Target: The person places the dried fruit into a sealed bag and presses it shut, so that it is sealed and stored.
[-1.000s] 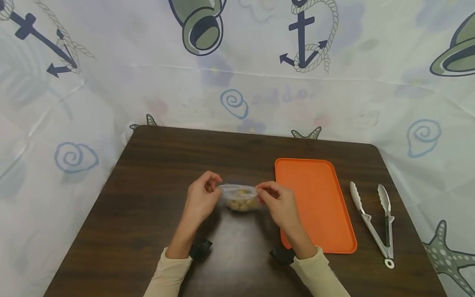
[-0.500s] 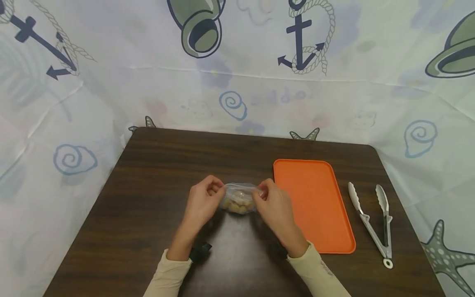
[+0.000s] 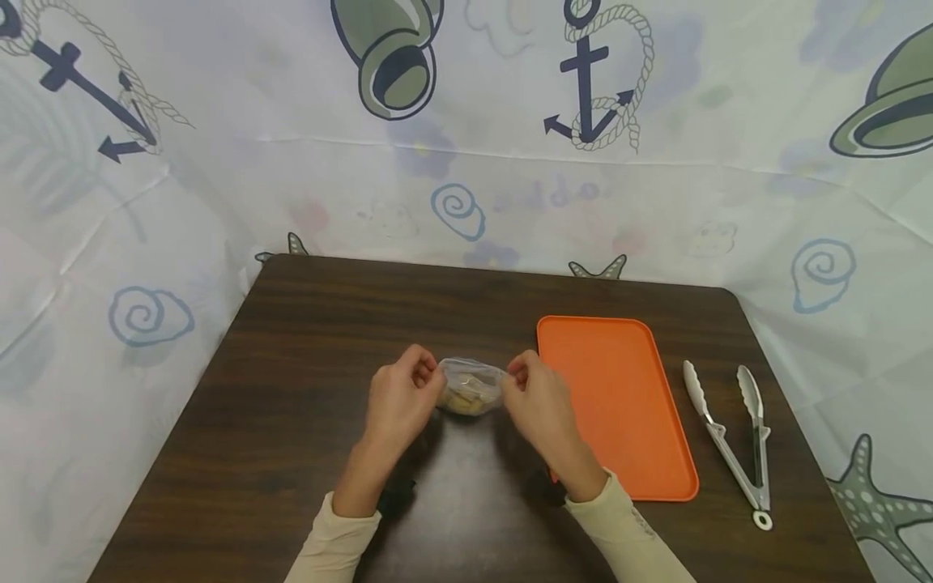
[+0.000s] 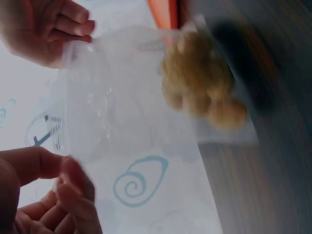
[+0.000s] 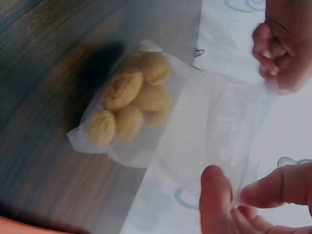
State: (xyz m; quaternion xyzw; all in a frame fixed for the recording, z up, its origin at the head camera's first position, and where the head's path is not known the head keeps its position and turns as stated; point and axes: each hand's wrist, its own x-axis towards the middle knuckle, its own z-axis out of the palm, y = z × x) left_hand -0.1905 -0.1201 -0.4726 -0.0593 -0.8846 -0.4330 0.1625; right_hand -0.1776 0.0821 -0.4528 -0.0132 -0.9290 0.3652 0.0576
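A clear plastic bag [image 3: 470,389] with several small potatoes [image 5: 129,95] in its bottom is held up between the hands, just above the table. My left hand [image 3: 399,398] pinches the left top corner between thumb and finger; the wrist view shows this left hand [image 4: 53,190] at the bag's edge. Across from it, my right hand [image 3: 541,405] pinches the right top corner, and the right wrist view shows its thumb and fingers [image 5: 217,195] on the film. The top edge is stretched between both hands. Whether the bag's mouth is sealed cannot be told.
An orange tray [image 3: 619,405] lies on the dark wooden table [image 3: 291,421], right by the right hand. Farther right lie metal tongs [image 3: 732,453] with pale tips, arms spread. A printed cloth [image 3: 350,186] hangs behind the table.
The right hand has shifted slightly left and taken a new pinch on the bag's corner. The bag has moved a little left, and its top now faces the camera more. Tray and tongs stay put.
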